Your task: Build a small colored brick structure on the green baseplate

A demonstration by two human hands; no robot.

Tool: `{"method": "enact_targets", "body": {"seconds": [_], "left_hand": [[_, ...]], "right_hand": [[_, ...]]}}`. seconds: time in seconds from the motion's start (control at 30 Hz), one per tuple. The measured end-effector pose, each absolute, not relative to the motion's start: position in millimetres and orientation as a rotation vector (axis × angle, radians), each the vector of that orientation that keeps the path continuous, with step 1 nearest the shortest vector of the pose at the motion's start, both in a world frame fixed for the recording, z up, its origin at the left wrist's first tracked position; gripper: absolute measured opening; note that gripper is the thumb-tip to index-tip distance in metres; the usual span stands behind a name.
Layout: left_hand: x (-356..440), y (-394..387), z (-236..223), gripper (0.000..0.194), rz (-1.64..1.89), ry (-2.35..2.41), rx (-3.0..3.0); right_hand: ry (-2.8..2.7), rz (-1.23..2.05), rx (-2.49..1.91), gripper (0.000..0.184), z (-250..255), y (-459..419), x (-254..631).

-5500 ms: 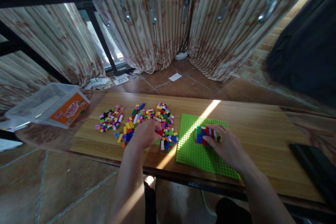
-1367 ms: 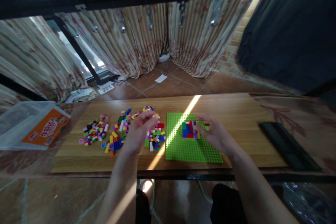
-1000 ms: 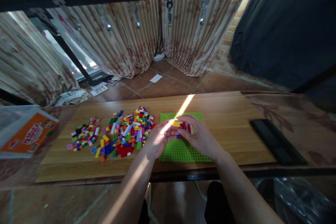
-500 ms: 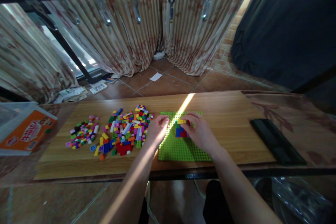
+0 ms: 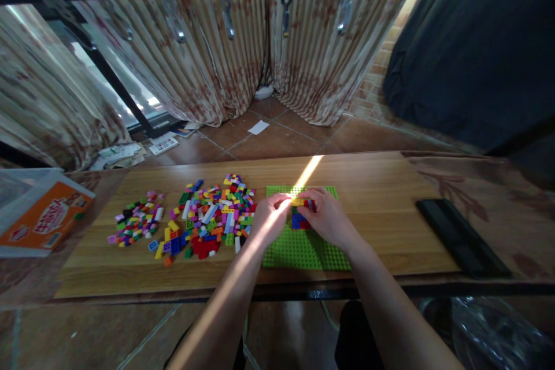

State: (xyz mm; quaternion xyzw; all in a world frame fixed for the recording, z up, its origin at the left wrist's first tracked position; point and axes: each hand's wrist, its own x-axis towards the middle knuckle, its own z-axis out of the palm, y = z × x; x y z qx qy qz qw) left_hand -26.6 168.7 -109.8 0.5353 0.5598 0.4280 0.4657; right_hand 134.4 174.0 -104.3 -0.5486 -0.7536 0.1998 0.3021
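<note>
A small rectangular yellow plastic brick [image 5: 297, 202] is just right of the frame's centre, over the upper edge of a low blue-and-red block of plastic bricks [image 5: 298, 221]. The right hand [image 5: 326, 215] has its thumb and fingers closed on the brick's right side; the left hand [image 5: 272, 217] has its fingertips drawn together at the left end, though whether they pinch it or only touch it I cannot tell. Below lies a square studded green plastic baseplate [image 5: 286, 252]. The step in hand looks like lining the brick up on the block; the next move seems to call for matching studs and pressing evenly. Fingers hide the join, so seating is unclear. Left of centre spreads a wide heap of loose multicoloured plastic bricks [image 5: 210, 214] on a wood-grain tabletop [image 5: 373, 208], with a clear plastic box with an orange label [image 5: 50, 217] at the far left
</note>
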Motion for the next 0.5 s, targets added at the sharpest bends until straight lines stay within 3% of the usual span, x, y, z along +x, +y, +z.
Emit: {"method": "enact_targets", "body": {"seconds": [0.5], "left_hand": [[-13.9, 166.5, -101.2, 0.014, 1.065, 1.588, 1.326]], "right_hand": [[-1.874, 0.539, -1.574, 0.018, -103.4, 169.0, 141.6]]}}
